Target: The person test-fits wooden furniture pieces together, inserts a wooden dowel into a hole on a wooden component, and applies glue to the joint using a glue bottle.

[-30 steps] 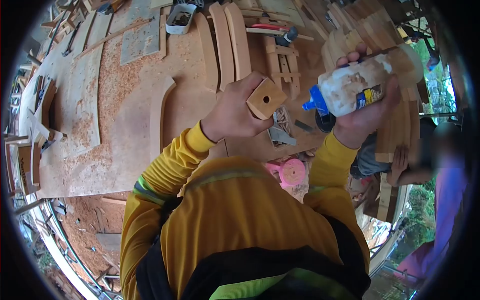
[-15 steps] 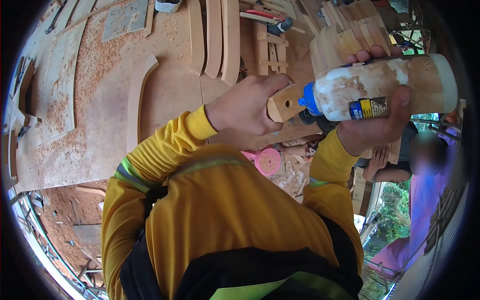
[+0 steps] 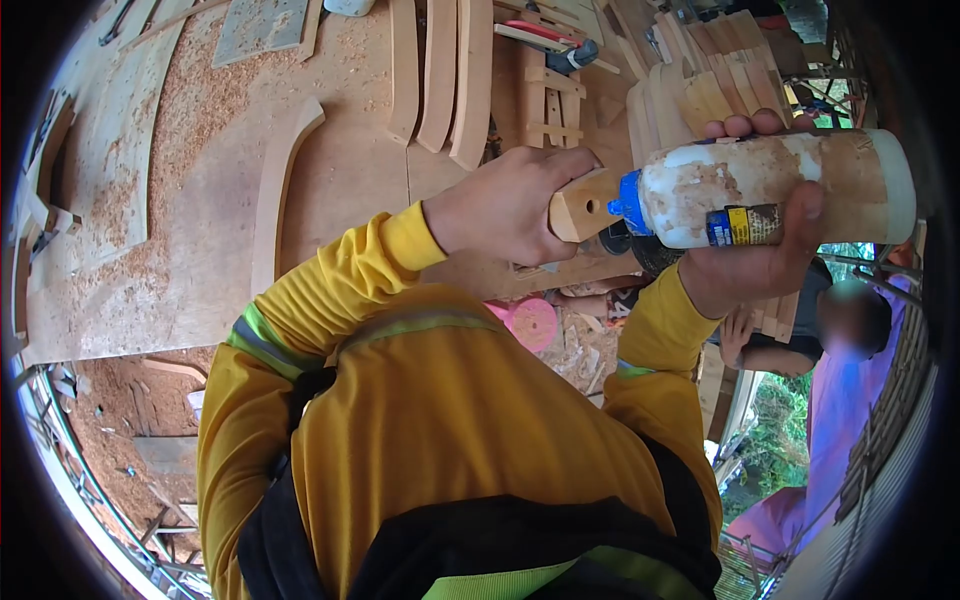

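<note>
My left hand is wrapped round a wooden piece, whose end face with a round dark hole points toward the bottle. In my right hand lies a large white glue bottle, smeared with brown and held on its side. Its blue nozzle points left, close beside the hole; whether it touches the wood I cannot tell. A blue and yellow label shows near my right thumb.
Curved wooden parts lie on the sawdust-strewn table, with another curved piece further left. Stacked boards stand back right. A pink stool is below the table edge. Another person's hand is at right.
The bottle has turned level and its nozzle has come from apart to right beside the hole. The wooden piece has moved right. The view has shifted.
</note>
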`<act>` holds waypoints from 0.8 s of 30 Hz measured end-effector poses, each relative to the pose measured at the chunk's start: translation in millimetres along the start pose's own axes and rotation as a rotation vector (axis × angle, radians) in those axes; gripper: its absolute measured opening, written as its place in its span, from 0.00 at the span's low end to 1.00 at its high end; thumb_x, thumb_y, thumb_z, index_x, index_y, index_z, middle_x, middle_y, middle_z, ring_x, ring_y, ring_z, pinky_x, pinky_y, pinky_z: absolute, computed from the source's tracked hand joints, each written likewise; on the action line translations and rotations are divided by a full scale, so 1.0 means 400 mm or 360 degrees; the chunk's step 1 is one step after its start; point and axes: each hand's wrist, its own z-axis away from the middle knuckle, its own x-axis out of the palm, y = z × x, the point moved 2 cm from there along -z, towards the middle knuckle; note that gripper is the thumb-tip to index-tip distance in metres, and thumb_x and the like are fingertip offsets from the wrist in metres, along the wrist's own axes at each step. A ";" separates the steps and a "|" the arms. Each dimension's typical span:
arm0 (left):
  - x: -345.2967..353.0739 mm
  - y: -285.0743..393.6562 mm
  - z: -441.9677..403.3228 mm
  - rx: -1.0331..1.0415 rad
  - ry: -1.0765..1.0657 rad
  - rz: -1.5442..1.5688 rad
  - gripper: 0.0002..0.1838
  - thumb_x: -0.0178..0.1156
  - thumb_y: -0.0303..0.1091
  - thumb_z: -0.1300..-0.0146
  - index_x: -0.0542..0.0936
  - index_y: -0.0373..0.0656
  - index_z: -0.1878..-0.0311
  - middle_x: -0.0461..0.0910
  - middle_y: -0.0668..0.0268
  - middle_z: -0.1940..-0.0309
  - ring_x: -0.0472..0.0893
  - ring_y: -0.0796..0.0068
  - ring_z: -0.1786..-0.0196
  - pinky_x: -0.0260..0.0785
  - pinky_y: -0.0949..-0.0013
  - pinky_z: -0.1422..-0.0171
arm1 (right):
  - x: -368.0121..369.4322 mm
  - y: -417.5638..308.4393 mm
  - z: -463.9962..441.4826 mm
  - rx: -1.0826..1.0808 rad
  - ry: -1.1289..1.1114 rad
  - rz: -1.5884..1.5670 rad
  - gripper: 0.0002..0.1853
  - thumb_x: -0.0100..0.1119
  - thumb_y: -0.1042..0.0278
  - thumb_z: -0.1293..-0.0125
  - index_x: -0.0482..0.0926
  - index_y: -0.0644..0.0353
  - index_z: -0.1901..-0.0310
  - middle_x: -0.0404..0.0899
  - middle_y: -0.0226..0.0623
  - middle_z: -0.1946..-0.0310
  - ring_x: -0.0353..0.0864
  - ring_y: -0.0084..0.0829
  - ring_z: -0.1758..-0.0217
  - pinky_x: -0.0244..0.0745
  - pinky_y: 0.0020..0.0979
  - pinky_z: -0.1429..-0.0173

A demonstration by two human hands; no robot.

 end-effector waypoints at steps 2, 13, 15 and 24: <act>0.001 -0.002 -0.002 -0.0009 -0.0020 -0.0014 0.32 0.75 0.34 0.57 0.75 0.37 0.47 0.82 0.50 0.56 0.82 0.42 0.54 0.76 0.54 0.49 | -0.002 0.000 0.000 -0.0001 0.0011 0.0000 0.33 0.62 0.49 0.33 0.69 0.65 0.34 0.78 0.51 0.45 0.80 0.44 0.44 0.73 0.51 0.34; 0.012 -0.017 -0.005 0.0010 0.0002 -0.0037 0.33 0.75 0.33 0.57 0.74 0.36 0.46 0.81 0.49 0.55 0.82 0.41 0.54 0.77 0.53 0.49 | -0.024 0.009 -0.007 0.0029 0.0013 -0.0002 0.33 0.62 0.50 0.31 0.68 0.64 0.34 0.78 0.49 0.46 0.81 0.43 0.44 0.73 0.50 0.34; 0.009 -0.012 -0.007 -0.0009 -0.0016 -0.0046 0.34 0.75 0.33 0.58 0.74 0.36 0.45 0.81 0.49 0.55 0.82 0.41 0.54 0.77 0.53 0.50 | -0.026 0.011 -0.007 0.0024 0.0032 0.0020 0.33 0.61 0.49 0.31 0.68 0.64 0.34 0.78 0.49 0.46 0.81 0.43 0.44 0.73 0.50 0.34; 0.009 -0.014 -0.012 0.0103 0.0054 -0.0061 0.33 0.73 0.37 0.56 0.73 0.32 0.47 0.79 0.44 0.68 0.82 0.39 0.61 0.75 0.49 0.56 | -0.027 0.013 -0.008 -0.0001 0.0055 0.0028 0.32 0.61 0.49 0.31 0.69 0.66 0.35 0.78 0.51 0.47 0.81 0.45 0.45 0.74 0.50 0.34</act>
